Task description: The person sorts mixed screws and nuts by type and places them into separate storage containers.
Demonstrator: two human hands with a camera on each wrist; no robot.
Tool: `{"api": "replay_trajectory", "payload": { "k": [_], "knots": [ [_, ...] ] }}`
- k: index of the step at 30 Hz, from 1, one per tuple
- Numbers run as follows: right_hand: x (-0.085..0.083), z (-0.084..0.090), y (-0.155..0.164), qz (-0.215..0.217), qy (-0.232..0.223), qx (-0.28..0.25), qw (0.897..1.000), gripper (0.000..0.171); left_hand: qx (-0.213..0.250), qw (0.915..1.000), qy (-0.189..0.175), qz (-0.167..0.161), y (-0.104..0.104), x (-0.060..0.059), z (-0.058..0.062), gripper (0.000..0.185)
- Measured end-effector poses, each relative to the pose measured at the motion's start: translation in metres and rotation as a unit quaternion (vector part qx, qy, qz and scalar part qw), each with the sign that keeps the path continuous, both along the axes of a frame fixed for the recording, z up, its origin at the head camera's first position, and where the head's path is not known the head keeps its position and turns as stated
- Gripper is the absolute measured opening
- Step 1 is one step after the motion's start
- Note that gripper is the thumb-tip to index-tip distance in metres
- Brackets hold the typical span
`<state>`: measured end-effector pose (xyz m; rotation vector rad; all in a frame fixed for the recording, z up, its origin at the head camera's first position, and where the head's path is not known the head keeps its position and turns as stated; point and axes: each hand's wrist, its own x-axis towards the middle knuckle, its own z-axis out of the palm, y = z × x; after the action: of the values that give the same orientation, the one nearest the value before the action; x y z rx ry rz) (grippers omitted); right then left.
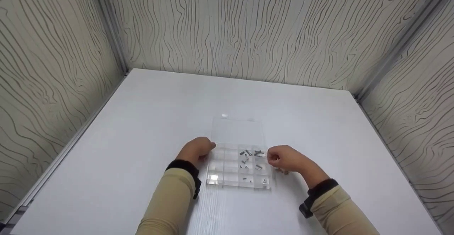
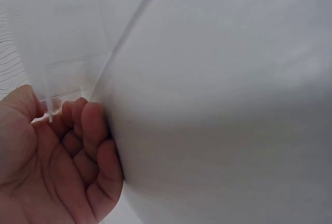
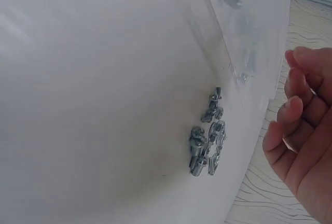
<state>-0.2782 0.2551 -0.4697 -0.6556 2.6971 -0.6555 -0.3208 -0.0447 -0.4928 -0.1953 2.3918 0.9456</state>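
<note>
Looks like you're mid-sort with the screws here. The clear box sits in the lower middle of the head view on the white table, lid flipped open toward the back wall, and a few of its cells on the right side hold small screws. Your left hand is curled at the box's upper left corner; in the left wrist view the fingers are bent in against the clear edge, so I'd call it steadying the box, though I can't tell if it's a real grip or just a touch. Your right hand is just right of the box with the fingers curled loosely; the right wrist view shows the fingertips apart from everything and I can't see anything held between them. There's a little pile of loose screws on the table just beside the box's right edge, near that hand. My guess for the next move: a fine pinch on one screw from that pile, then a drop into the right cell without nudging the box. No brand, label or writing readable anywhere.
</note>
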Motion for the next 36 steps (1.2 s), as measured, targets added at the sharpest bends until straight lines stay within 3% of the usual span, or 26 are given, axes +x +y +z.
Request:
{"api": "replay_trajectory", "payload": {
  "k": [4,11,17,23,36],
  "knots": [
    [-0.004,-0.003,0.01,-0.047,0.044,0.025,0.998,0.012,-0.004,1.0,0.004,0.003,0.0,0.0,-0.001,0.048],
    [-0.006,-0.009,0.02,-0.116,0.019,0.062,0.991,0.012,-0.008,0.9999,0.004,0.006,0.0,0.002,0.002,0.048],
    [-0.005,-0.015,0.019,-0.114,0.009,0.075,0.991,0.014,-0.004,1.0,-0.002,-0.001,-0.001,0.002,0.004,0.051],
    [-0.005,-0.022,0.017,-0.115,0.008,0.114,0.987,0.014,0.012,0.9996,-0.024,0.012,-0.001,0.001,0.001,0.055],
    [-0.007,-0.025,0.015,-0.108,0.012,0.125,0.986,0.016,0.014,0.9996,-0.016,0.017,-0.001,0.001,0.0,0.054]
  ]
}}
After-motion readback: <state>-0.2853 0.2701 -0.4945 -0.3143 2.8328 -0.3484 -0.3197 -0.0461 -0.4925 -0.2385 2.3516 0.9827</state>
